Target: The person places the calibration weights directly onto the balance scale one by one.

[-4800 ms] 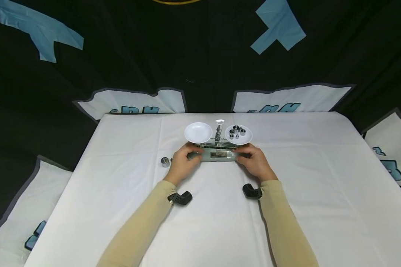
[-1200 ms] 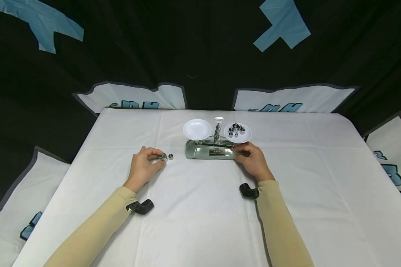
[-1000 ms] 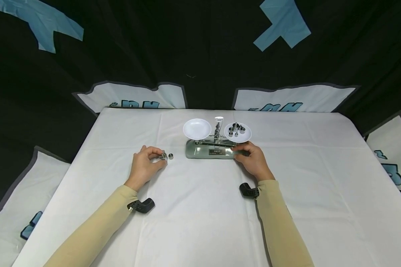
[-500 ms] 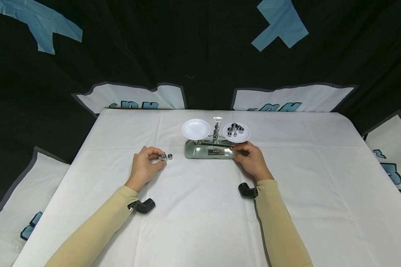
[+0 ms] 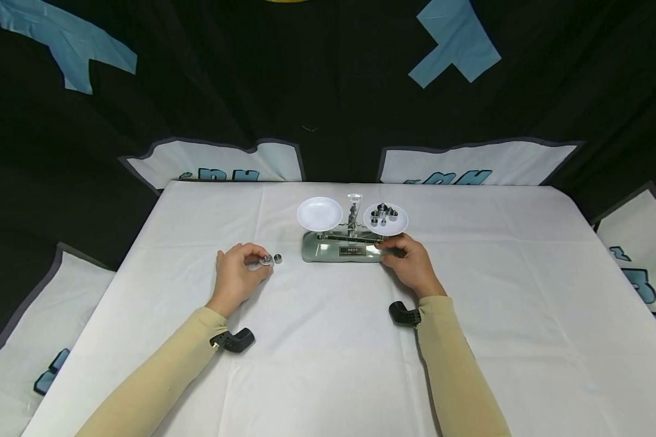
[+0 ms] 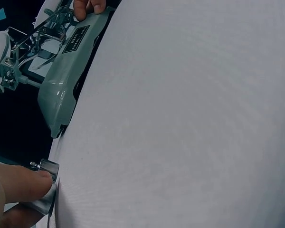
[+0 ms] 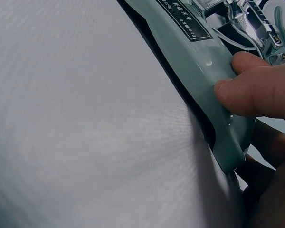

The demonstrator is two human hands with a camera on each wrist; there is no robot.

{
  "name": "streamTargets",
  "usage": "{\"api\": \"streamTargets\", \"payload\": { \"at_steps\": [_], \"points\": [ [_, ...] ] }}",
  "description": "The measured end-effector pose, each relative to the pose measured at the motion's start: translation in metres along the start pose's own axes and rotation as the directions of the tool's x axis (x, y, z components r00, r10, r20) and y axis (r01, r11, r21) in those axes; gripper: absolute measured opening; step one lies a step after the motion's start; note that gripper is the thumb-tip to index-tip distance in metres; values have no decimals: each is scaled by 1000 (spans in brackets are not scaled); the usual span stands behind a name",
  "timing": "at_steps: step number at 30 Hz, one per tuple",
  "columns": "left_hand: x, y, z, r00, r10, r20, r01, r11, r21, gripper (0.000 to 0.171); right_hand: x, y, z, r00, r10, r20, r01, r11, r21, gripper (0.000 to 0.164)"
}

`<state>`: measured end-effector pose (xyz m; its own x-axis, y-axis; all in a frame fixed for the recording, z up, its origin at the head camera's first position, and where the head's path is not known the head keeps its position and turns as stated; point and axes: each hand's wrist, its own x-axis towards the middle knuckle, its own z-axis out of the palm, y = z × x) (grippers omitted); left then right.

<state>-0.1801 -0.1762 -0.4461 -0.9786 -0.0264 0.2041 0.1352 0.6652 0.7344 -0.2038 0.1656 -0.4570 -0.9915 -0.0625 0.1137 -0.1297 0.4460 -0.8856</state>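
A grey-green balance scale (image 5: 322, 249) stands near the table's far side. Its left white pan (image 5: 319, 213) is bare, while several metal weights (image 5: 382, 209) sit on the right pan (image 5: 401, 226). My right hand (image 5: 413, 267) grips the right end of the base, its thumb on the front face in the right wrist view. To the left of the scale, my left hand (image 5: 237, 278) pinches a larger metal weight (image 6: 42, 204) between thumb and fingers, at table level. Beside it, a smaller knobbed weight (image 5: 277, 258) stands on the cloth; the fingers partly cover the larger one.
White cloth covers the table (image 5: 317, 364). Behind the far edge hangs a dark curtain (image 5: 240, 79) with blue and white patches. Each forearm carries a black wrist camera, the left camera (image 5: 239, 341) and the right camera (image 5: 403, 314).
Compared with 4.8 s ago, my left hand has left the scale's left end and moved left to the larger weight. My right hand keeps its hold. Almost nothing differs over the last second.
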Motion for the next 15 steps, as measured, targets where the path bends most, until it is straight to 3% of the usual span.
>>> {"api": "streamTargets", "payload": {
  "at_steps": [15],
  "points": [
    [2,5,-9,1000,8,-23,-8,1000,15,23,0,-1,0,1000,20,10,-20,1000,16,20]
  ]
}}
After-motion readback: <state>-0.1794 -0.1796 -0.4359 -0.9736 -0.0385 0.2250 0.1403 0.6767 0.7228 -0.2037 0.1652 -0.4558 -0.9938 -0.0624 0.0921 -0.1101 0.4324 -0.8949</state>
